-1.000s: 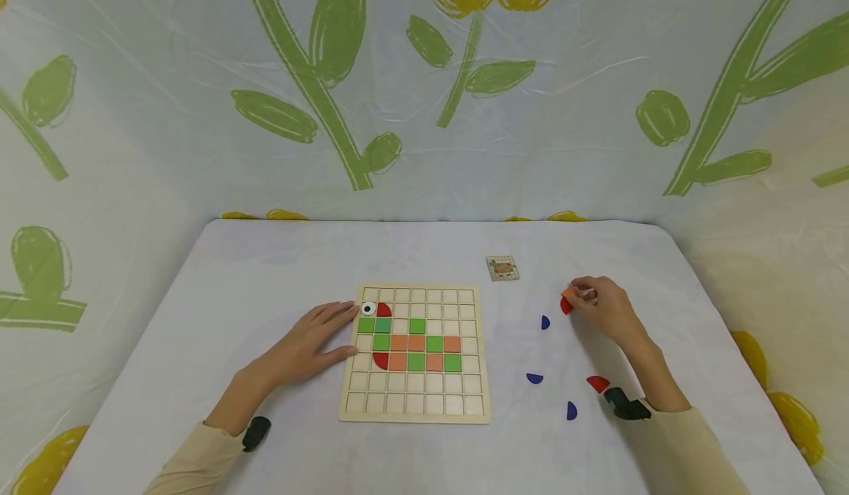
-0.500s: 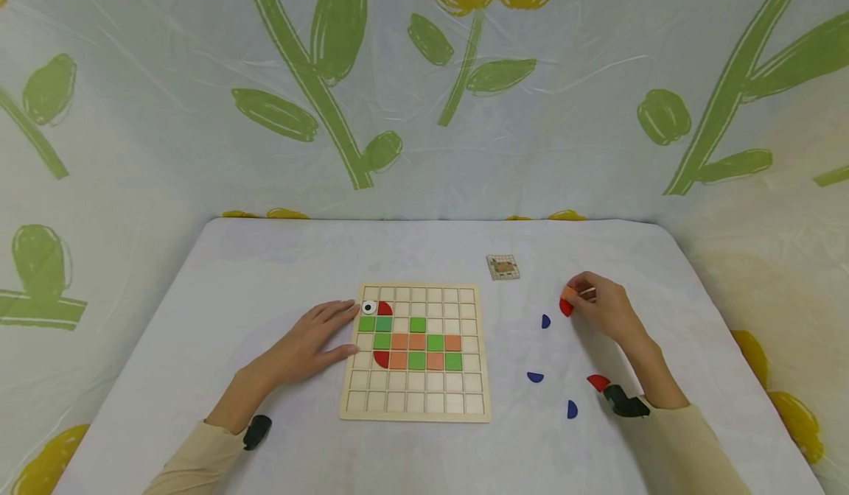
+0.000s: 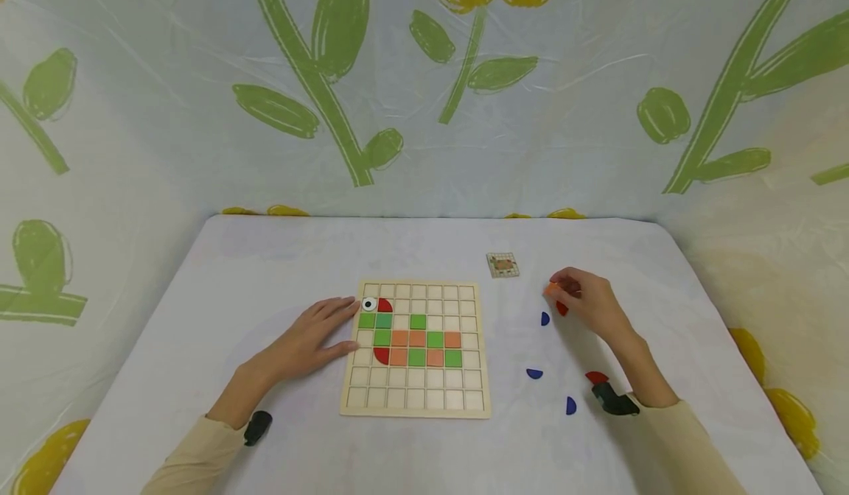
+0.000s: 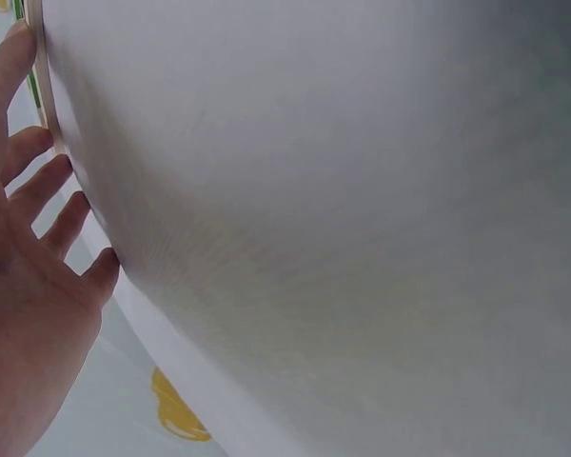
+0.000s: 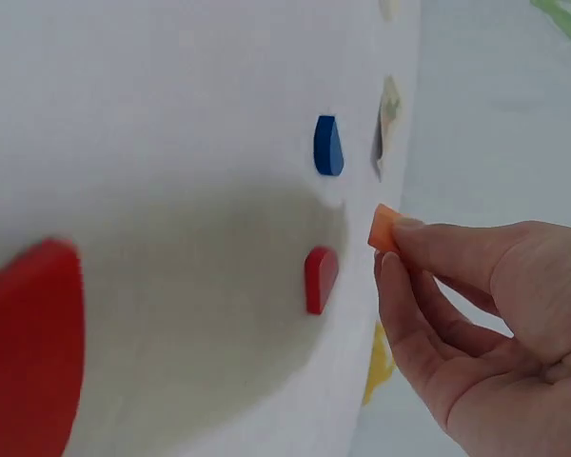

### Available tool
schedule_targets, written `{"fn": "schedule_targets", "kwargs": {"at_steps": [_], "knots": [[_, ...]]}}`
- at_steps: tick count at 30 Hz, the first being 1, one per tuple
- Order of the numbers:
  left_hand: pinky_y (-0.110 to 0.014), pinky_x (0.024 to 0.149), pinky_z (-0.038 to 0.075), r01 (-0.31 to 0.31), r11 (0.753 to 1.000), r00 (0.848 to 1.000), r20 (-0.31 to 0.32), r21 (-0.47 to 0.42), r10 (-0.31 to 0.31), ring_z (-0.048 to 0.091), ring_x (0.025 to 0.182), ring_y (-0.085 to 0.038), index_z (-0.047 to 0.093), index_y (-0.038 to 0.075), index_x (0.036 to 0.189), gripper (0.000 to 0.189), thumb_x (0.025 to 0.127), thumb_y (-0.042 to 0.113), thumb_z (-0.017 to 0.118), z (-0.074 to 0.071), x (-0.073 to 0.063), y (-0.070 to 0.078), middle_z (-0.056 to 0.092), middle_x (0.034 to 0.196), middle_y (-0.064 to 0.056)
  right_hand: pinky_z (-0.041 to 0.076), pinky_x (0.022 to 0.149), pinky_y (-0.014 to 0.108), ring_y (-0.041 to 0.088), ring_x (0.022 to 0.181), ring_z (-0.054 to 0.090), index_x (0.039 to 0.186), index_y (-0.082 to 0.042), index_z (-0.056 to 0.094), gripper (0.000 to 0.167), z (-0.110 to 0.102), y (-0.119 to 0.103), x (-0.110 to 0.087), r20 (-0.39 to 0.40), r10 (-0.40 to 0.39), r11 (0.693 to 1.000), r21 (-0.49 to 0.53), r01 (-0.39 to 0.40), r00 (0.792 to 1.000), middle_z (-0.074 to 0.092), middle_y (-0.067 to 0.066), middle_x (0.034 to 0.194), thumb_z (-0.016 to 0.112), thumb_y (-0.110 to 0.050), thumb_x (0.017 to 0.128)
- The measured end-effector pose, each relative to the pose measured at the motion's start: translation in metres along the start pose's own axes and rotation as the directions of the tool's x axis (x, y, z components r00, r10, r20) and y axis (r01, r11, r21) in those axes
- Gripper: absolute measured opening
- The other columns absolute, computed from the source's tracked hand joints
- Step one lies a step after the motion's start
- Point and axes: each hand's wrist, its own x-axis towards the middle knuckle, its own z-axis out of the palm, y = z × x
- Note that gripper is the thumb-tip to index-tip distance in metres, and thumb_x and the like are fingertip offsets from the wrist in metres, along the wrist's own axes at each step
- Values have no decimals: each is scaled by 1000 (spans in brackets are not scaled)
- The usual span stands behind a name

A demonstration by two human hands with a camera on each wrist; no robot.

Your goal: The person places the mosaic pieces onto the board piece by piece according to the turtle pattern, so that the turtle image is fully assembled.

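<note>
My right hand pinches an orange square tile between thumb and fingertips, over the table at the right. Below it lies a red quarter-round piece, partly covered by the hand in the head view. My left hand rests with spread, relaxed fingers against the left edge of a wooden grid board. Orange and green square tiles sit in the board's cells, along with two red quarter-rounds and a white eye piece at the upper left.
Blue half-round pieces lie right of the board, one near the right hand, one lower and one nearer the front. Another red piece is beside the right wrist camera. A small pattern card lies behind the board.
My right hand has lifted the orange tile off the spot by the red quarter-round and moved it left. My left hand stays at the board's edge.
</note>
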Motion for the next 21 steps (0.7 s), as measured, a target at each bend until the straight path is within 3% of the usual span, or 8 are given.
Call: {"fn": "schedule_targets", "kwargs": {"at_steps": [5, 12, 21], "knots": [[-59, 116, 34, -6, 1000, 1000, -4, 3, 6, 36, 146, -39, 43, 7, 157, 72, 98, 39, 70, 1, 1, -1, 42, 159, -13, 60, 74, 38, 32, 89, 67, 116, 5, 69, 22, 5, -11, 2, 18, -32, 999, 17, 32, 999, 71, 17, 100, 72, -3, 96], [-60, 116, 34, -11, 1000, 1000, -2, 4, 11, 37, 145, -40, 44, 6, 156, 72, 98, 39, 71, 1, 1, -1, 43, 159, -14, 59, 84, 49, 33, 92, 68, 114, 5, 70, 20, 16, -27, 4, 26, -76, 996, 43, 75, 997, 71, 16, 101, 72, -2, 95], [-60, 116, 33, -8, 1000, 1000, -2, -9, 8, 36, 146, -40, 44, 8, 157, 71, 98, 38, 71, 0, 0, 0, 42, 159, -13, 60, 82, 45, 28, 88, 69, 106, 3, 70, 16, 32, -49, 8, 40, -128, 987, 107, 123, 991, 72, 11, 95, 76, -2, 92]]}}
